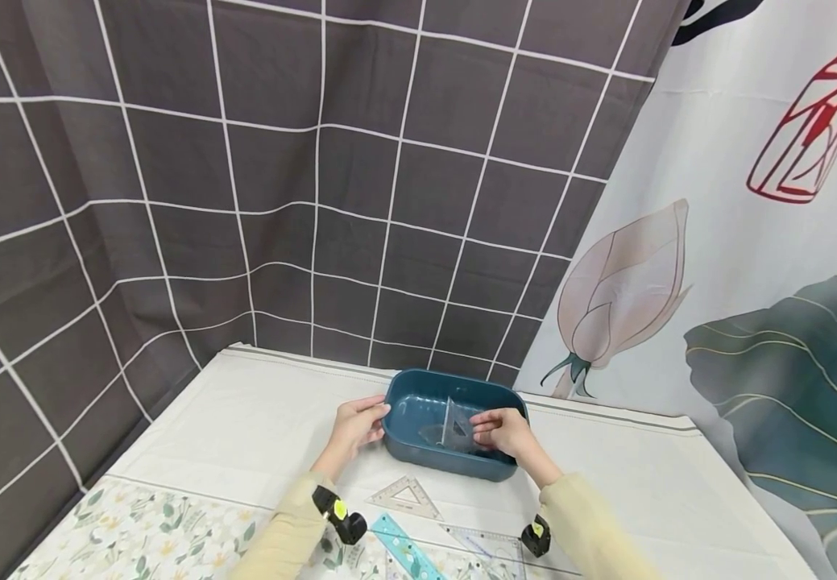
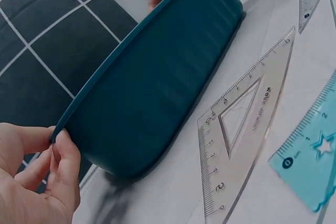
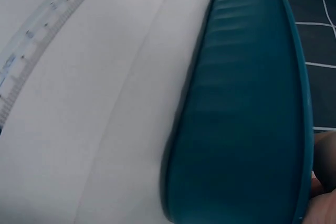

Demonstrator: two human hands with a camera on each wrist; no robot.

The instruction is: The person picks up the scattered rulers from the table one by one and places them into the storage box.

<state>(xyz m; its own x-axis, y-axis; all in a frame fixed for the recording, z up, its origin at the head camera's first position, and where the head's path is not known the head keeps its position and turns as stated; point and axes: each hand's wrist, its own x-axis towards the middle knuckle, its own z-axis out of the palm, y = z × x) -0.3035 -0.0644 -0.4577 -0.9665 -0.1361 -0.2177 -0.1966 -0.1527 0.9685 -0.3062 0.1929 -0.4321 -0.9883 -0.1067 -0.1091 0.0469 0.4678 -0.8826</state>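
A dark teal plastic box [image 1: 433,461] with rounded corners and an open top stands on the white tablecloth. My left hand [image 1: 357,425] pinches its left rim between thumb and fingers, as the left wrist view shows closely. Reaching over the right side, my right hand [image 1: 503,431] is inside the box and holds a clear plastic piece [image 1: 450,425] with its fingertips. That piece is see-through, so its exact kind is hard to tell. In the right wrist view the box wall hides most of the right hand.
In front of the box lie a clear set square [image 1: 407,497], a turquoise ruler [image 1: 405,548] and another clear drawing tool [image 1: 491,548] with scale marks. A dark checked curtain [image 1: 360,201] hangs behind the table, with a flower-printed cloth [image 1: 628,298] at right.
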